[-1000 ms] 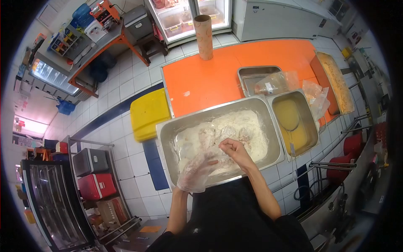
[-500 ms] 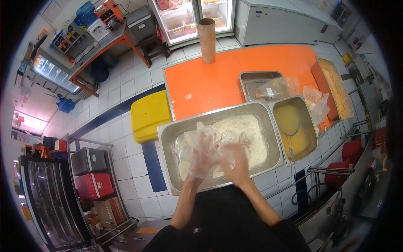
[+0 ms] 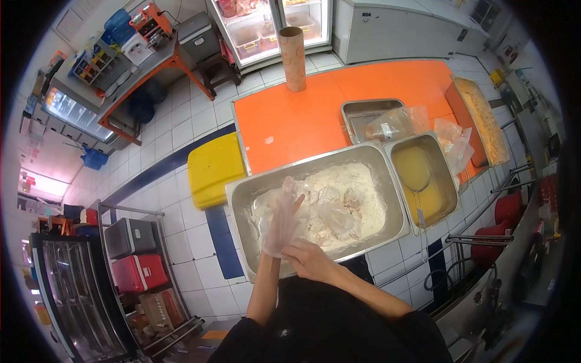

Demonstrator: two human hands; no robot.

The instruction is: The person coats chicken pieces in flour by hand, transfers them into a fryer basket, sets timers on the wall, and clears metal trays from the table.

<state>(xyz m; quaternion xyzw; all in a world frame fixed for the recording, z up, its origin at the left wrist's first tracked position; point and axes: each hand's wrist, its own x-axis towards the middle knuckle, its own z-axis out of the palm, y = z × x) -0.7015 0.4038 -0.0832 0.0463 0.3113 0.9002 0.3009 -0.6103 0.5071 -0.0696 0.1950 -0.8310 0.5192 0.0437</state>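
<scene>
My left hand point(image 3: 283, 221) is inside a clear plastic glove, its fingers stretched out over the left part of a large metal pan point(image 3: 396, 209). At its wrist, my bare right hand point(image 3: 310, 259) pinches the cuff of that plastic glove point(image 3: 275, 245). White flour point(image 3: 370, 181) covers much of the pan's bottom, and several flour-coated pieces point(image 3: 328, 195) lie in it. A crumpled clear plastic piece point(image 3: 339, 221), perhaps another glove, rests on the flour right of my left hand.
Right of the pan stands a smaller metal pan point(image 3: 449, 202) of yellow liquid with a strainer point(image 3: 419, 187) in it. Behind are a metal tray point(image 3: 363, 106), plastic bags point(image 3: 396, 124) and a cardboard tube point(image 3: 293, 60) on the orange table point(image 3: 266, 115). A yellow lid point(image 3: 215, 169) is at left.
My right hand has come down and left from above the flour to my left wrist, and now pinches the glove cuff. Clear plastic now shows on the flour where that hand was.
</scene>
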